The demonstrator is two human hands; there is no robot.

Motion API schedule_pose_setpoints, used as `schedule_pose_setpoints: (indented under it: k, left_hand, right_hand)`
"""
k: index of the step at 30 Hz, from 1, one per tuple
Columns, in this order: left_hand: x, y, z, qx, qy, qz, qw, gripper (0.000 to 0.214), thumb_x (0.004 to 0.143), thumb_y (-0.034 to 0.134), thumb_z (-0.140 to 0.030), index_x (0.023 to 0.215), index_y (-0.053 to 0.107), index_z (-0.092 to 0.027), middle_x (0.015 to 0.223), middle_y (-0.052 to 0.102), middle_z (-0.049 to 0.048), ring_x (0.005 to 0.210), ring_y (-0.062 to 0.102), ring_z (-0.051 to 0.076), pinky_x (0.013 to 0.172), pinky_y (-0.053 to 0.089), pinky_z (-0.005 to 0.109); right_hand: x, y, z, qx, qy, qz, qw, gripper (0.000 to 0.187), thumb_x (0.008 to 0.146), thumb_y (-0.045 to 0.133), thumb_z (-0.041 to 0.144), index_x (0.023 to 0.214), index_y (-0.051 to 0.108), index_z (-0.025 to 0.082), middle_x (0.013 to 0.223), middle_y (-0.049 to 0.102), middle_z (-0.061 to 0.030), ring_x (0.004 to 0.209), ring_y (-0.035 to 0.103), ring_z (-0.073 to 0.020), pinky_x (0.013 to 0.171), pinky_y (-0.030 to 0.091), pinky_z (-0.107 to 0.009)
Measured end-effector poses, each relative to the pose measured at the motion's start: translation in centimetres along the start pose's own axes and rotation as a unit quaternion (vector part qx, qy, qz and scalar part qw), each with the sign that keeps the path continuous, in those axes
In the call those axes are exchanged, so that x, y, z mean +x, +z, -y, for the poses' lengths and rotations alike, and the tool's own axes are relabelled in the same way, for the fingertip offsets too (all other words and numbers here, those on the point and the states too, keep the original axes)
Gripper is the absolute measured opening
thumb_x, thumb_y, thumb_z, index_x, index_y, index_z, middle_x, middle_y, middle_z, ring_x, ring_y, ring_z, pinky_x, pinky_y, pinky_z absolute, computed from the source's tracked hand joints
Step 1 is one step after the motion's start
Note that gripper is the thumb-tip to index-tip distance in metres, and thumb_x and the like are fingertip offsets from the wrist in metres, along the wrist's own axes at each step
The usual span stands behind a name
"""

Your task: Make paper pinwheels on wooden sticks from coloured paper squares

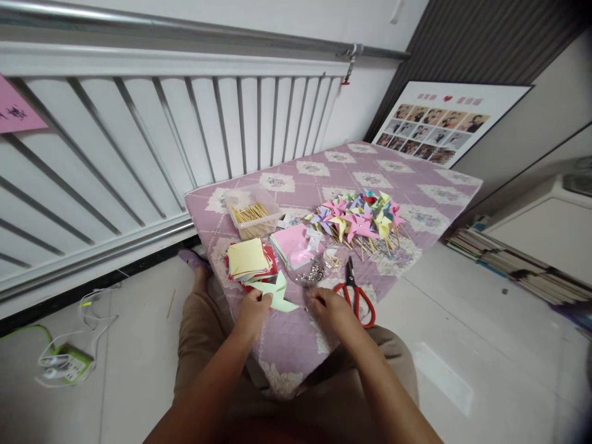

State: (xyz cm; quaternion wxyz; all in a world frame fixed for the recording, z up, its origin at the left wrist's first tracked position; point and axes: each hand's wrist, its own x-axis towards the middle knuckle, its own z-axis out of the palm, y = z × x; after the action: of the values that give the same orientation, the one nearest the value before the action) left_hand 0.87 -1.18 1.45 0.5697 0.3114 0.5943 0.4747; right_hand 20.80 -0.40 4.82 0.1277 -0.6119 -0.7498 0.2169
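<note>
Left: yellow paper stack (248, 256) is lying on the tabletop (284, 336) | my left hand (252, 311) is gripping a green cut sheet (278, 294) just nearer, rightward | my right hand (330, 308) is sitting curled beside the metal fasteners (315, 272); I can't tell its grip | right: red-handled scissors (351, 281) are lying near, pinwheels (361, 223) are resting far

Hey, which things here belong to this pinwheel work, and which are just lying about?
Pinwheel work, judging by placement: green paper in the left hand, paper stacks, wooden sticks, silver pieces, pinwheels, probably scissors.

Apparently just lying about: power strip, photo board, books.
</note>
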Motion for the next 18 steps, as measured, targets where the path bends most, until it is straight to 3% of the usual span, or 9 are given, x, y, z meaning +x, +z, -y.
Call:
schedule_pose_setpoints:
  k: [7, 18]
  left_hand:
    - [0.3, -0.2, 0.5, 0.015, -0.001, -0.01, 1.0, 0.017, 0.067, 0.061, -0.033, 0.074, 0.062, -0.017, 0.059, 0.06, -0.0021, 0.057, 0.058, 0.014, 0.06, 0.048, 0.026]
    - [0.0, 0.0, -0.1, -0.007, -0.005, 0.006, 1.0, 0.014, 0.069, 0.06, -0.028, 0.077, 0.064, -0.018, 0.073, 0.068, 0.0014, 0.066, 0.062, 0.015, 0.063, 0.051, 0.025]
  right_hand:
    - [-1.8, 2.0, -0.7, 0.041, -0.003, -0.033, 0.999, 0.014, 0.081, 0.048, 0.017, 0.077, 0.061, 0.019, 0.081, 0.064, -0.0041, 0.076, 0.059, -0.017, 0.07, 0.043, -0.024]
    - [-1.2, 2.9, 0.4, 0.08, -0.02, -0.075, 0.994, 0.017, 0.083, 0.047, 0.02, 0.07, 0.058, 0.02, 0.077, 0.06, -0.0063, 0.078, 0.057, -0.021, 0.074, 0.043, -0.03]
